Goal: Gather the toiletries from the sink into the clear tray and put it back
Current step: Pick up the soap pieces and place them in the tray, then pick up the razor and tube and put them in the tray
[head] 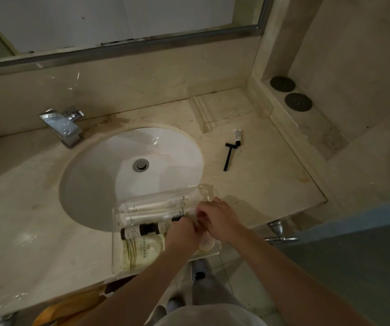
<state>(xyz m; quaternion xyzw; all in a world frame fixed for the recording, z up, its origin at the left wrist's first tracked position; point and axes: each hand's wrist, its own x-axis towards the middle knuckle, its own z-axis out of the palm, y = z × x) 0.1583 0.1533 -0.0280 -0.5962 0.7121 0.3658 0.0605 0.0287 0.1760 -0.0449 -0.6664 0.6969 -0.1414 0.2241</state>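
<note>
A clear tray [116, 245] rests on the counter's front edge, partly over the white sink basin [109, 175]. Inside lie two wrapped white toothbrush packs [151, 208], dark bottles [140, 230] and a pale sachet [140, 252]. My left hand [182, 234] and my right hand [217, 220] meet over the tray's right end, fingers curled around a small item that they hide. A black razor [229, 156] and a small white tube [237, 137] lie on the counter to the right of the basin.
A chrome tap [63, 125] stands at the basin's back left. Two dark round discs [290, 92] sit on a raised ledge at the right. A chrome rail [280, 236] juts out below the counter's right front. A mirror runs along the back wall.
</note>
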